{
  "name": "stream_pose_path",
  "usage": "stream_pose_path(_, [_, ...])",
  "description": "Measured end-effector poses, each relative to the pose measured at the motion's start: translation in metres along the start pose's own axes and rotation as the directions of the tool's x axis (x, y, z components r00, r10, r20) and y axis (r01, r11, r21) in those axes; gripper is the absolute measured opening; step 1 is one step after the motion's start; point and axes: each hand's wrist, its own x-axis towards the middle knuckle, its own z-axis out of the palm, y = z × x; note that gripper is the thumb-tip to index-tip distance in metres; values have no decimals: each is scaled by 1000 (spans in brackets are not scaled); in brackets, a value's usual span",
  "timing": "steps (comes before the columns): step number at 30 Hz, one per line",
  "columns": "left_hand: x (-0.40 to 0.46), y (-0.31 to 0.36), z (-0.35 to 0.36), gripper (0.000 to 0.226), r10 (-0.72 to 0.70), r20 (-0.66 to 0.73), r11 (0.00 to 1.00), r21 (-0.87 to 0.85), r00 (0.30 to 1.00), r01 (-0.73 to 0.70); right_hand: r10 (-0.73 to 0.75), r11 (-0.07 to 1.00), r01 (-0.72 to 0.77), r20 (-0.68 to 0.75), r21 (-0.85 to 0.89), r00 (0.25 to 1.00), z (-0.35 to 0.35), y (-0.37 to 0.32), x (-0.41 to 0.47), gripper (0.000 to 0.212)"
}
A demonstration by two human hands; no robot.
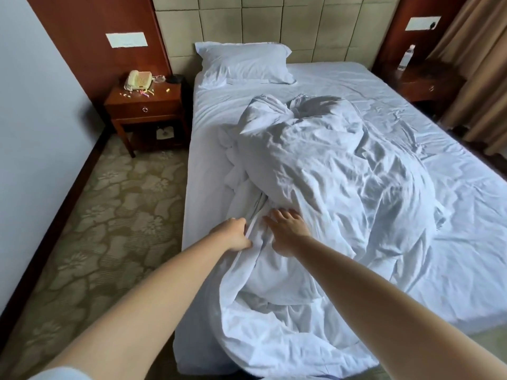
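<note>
A crumpled white duvet (329, 171) lies in a long heap down the middle of the bed (452, 215), from near the pillow to the foot. My left hand (233, 234) grips a folded edge of the duvet at the heap's left side, fingers curled into the cloth. My right hand (285, 229) lies just to its right, fingers spread and fairly straight on top of the duvet. A white pillow (244, 63) sits at the head of the bed on the left.
A wooden nightstand (145, 105) with a beige telephone (138, 79) and small scattered bits stands left of the bed. Patterned carpet (109, 215) runs along the left side by the wall. Another nightstand (425, 83) with a water bottle (406, 57) and curtains (477, 78) are on the right.
</note>
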Motion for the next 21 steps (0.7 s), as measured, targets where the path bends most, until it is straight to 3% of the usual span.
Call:
stream_pose_path(6, [48,20,-17,66,-36,34,999,-20,999,37,157,973,-166,65,158,985,-8,34,36,94])
stream_pose_path(11, [99,58,-36,52,33,-1,993,-109,999,-33,206,936,-206,33,284,978,-15,92,68,72])
stream_pose_path(14, [133,83,-40,62,90,3,991,-99,996,-90,266,864,-268,65,427,962,-19,132,83,67])
stream_pose_path(15, [144,90,-40,63,84,16,995,-60,996,-83,290,852,-291,71,436,955,-22,147,89,65])
stream_pose_path(18, [170,112,-41,54,26,41,999,32,999,-27,345,903,-348,59,250,937,-24,185,111,60])
stream_pose_path(21, [187,127,-37,43,-40,18,993,110,999,38,348,910,-363,107,200,931,-15,183,120,64])
